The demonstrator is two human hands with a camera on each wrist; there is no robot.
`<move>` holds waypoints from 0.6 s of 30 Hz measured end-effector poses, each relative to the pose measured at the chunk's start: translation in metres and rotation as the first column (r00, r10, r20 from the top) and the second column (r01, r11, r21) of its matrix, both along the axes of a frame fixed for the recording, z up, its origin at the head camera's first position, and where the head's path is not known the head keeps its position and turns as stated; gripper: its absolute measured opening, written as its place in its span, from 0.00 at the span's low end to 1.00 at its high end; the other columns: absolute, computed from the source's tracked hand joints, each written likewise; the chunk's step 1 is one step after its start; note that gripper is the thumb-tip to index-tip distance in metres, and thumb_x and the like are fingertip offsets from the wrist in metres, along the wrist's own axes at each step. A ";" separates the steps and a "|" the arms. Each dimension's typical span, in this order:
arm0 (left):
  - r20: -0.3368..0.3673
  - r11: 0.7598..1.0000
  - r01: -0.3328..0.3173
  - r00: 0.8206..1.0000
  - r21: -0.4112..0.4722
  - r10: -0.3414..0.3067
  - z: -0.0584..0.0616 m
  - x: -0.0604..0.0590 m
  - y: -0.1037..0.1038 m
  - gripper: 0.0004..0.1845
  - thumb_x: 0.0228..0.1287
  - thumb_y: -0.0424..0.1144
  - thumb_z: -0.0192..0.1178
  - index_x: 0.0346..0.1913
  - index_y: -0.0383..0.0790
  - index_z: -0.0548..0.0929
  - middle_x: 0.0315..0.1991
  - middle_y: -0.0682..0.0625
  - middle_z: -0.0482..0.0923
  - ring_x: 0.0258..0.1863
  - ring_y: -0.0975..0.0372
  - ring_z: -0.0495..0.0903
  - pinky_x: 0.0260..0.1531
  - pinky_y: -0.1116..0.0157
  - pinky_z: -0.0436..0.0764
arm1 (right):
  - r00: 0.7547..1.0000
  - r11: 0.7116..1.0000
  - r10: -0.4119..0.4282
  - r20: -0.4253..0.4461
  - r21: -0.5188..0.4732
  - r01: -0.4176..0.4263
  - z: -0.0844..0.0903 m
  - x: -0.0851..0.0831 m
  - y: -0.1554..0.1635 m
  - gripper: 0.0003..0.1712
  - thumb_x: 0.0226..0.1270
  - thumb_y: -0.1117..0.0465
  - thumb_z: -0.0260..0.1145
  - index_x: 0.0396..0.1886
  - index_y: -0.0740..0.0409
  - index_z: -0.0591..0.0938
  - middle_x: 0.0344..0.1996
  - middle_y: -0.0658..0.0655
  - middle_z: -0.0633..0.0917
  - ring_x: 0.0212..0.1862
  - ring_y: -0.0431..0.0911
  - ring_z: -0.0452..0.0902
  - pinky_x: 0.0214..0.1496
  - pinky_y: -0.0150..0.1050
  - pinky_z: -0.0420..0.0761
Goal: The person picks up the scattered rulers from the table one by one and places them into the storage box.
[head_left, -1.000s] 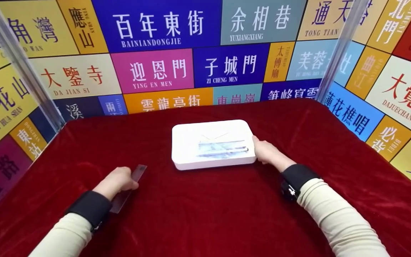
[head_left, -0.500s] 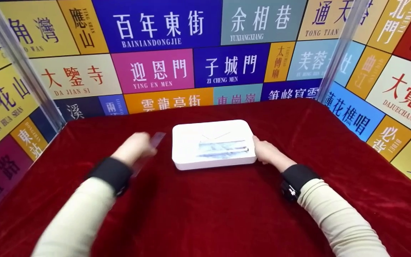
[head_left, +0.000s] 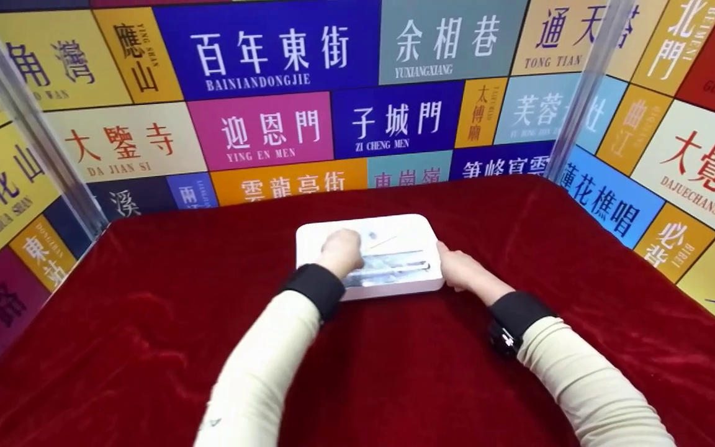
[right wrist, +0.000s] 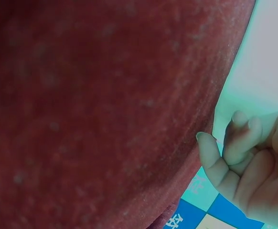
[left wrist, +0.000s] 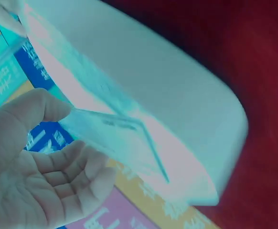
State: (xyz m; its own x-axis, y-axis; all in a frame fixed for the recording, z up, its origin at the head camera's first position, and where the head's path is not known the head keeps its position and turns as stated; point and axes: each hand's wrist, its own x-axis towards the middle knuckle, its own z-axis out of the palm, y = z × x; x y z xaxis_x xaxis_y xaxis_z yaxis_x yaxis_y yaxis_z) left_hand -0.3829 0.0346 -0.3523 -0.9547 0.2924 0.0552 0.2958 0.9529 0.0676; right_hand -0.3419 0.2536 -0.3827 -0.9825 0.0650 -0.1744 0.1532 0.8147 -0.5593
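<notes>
Ruler (left wrist: 115,138) pinched in my left hand (head_left: 340,249) over the tray (head_left: 410,233): thin, stiff, slippery, so grip its edges. Right hand (head_left: 460,270) steadies the tray's right side, fingers curled.

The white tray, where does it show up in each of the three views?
Head: white tray at centre on the red cloth, between both hands.
Left wrist: fills the upper right, above the left hand.
Right wrist: only a pale strip at the right edge, by the right hand.
Shared landmark: the red cloth.
</notes>
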 end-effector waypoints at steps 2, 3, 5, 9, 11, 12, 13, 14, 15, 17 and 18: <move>-0.007 0.999 0.024 1.000 -0.034 -0.025 -0.004 0.000 0.010 0.13 0.37 0.39 0.59 0.29 0.36 0.78 0.33 0.44 0.76 0.34 0.54 0.75 0.26 0.61 0.75 | 1.000 1.000 0.003 0.002 -0.002 -0.003 0.000 0.002 -0.001 0.43 0.57 0.37 0.18 0.29 0.58 0.76 0.12 0.56 0.73 0.14 0.47 0.69 0.17 0.37 0.70; 0.032 0.999 0.017 0.999 -0.049 -0.015 0.002 0.007 0.013 0.14 0.40 0.39 0.59 0.32 0.35 0.78 0.36 0.44 0.76 0.37 0.55 0.74 0.30 0.60 0.75 | 1.000 1.000 0.008 0.000 0.000 -0.008 0.000 0.003 -0.002 0.44 0.57 0.37 0.17 0.29 0.58 0.76 0.13 0.56 0.73 0.14 0.47 0.70 0.17 0.37 0.70; 0.022 0.997 0.018 1.000 -0.069 -0.017 0.003 0.014 0.011 0.13 0.40 0.40 0.59 0.32 0.37 0.78 0.36 0.45 0.76 0.37 0.55 0.75 0.30 0.60 0.75 | 1.000 1.000 0.019 0.003 -0.003 -0.019 -0.001 0.002 -0.005 0.44 0.57 0.36 0.17 0.29 0.58 0.76 0.13 0.56 0.74 0.14 0.48 0.70 0.17 0.37 0.70; 0.020 0.996 0.031 0.999 -0.083 -0.029 0.001 0.019 0.006 0.12 0.42 0.41 0.59 0.33 0.39 0.78 0.37 0.46 0.76 0.38 0.56 0.74 0.32 0.61 0.75 | 1.000 1.000 0.018 -0.001 -0.008 -0.018 -0.001 0.002 -0.008 0.44 0.57 0.36 0.17 0.30 0.58 0.76 0.14 0.57 0.74 0.14 0.48 0.70 0.17 0.37 0.70; 0.012 0.996 0.054 0.999 -0.072 -0.053 -0.002 0.018 0.003 0.11 0.42 0.40 0.59 0.31 0.38 0.77 0.36 0.46 0.76 0.38 0.56 0.74 0.33 0.61 0.74 | 1.000 1.000 0.010 0.000 -0.019 -0.010 -0.001 0.002 -0.008 0.44 0.56 0.35 0.18 0.30 0.56 0.76 0.14 0.57 0.74 0.14 0.48 0.70 0.17 0.37 0.71; 0.008 0.996 0.062 0.998 -0.066 -0.062 -0.003 0.017 0.002 0.11 0.42 0.39 0.59 0.31 0.38 0.77 0.36 0.46 0.76 0.38 0.56 0.74 0.34 0.62 0.74 | 1.000 1.000 0.013 -0.001 -0.019 -0.013 -0.001 0.003 -0.009 0.44 0.56 0.35 0.18 0.31 0.57 0.76 0.14 0.57 0.74 0.14 0.47 0.70 0.17 0.37 0.70; 0.007 0.996 0.068 0.998 -0.060 -0.068 -0.004 0.017 0.001 0.10 0.43 0.38 0.58 0.31 0.38 0.77 0.36 0.46 0.76 0.38 0.55 0.74 0.35 0.62 0.74 | 1.000 1.000 0.014 -0.001 -0.019 -0.014 -0.001 0.003 -0.009 0.44 0.56 0.35 0.18 0.31 0.57 0.76 0.15 0.57 0.74 0.14 0.47 0.70 0.17 0.37 0.70; 0.008 0.996 0.069 0.998 -0.052 -0.069 -0.005 0.016 0.000 0.10 0.43 0.38 0.58 0.31 0.37 0.77 0.36 0.45 0.76 0.38 0.55 0.74 0.35 0.61 0.73 | 1.000 1.000 0.014 0.001 -0.019 -0.014 -0.001 0.003 -0.009 0.44 0.56 0.35 0.18 0.31 0.57 0.76 0.15 0.57 0.74 0.14 0.47 0.70 0.17 0.37 0.70; 0.013 0.997 0.066 0.998 -0.045 -0.065 -0.005 0.016 -0.001 0.10 0.43 0.37 0.57 0.31 0.37 0.77 0.36 0.45 0.76 0.38 0.54 0.74 0.36 0.61 0.73 | 1.000 1.000 0.014 0.002 -0.017 -0.014 -0.001 0.003 -0.009 0.44 0.56 0.35 0.18 0.31 0.56 0.76 0.15 0.57 0.74 0.14 0.47 0.70 0.17 0.37 0.70; 0.027 0.998 0.049 0.998 -0.039 -0.048 -0.005 0.015 -0.002 0.11 0.43 0.37 0.57 0.32 0.37 0.77 0.37 0.44 0.76 0.38 0.53 0.74 0.35 0.59 0.73 | 1.000 1.000 0.009 0.004 -0.013 -0.009 0.000 0.003 -0.008 0.44 0.56 0.35 0.18 0.30 0.56 0.76 0.15 0.57 0.74 0.14 0.47 0.70 0.17 0.37 0.70; 0.032 0.998 0.043 0.999 -0.040 -0.041 -0.005 0.014 -0.003 0.11 0.44 0.37 0.57 0.33 0.37 0.77 0.37 0.43 0.76 0.39 0.53 0.74 0.36 0.59 0.73 | 1.000 1.000 0.008 0.004 -0.011 -0.008 0.000 0.003 -0.008 0.44 0.56 0.35 0.18 0.30 0.56 0.76 0.14 0.56 0.74 0.14 0.48 0.70 0.17 0.37 0.70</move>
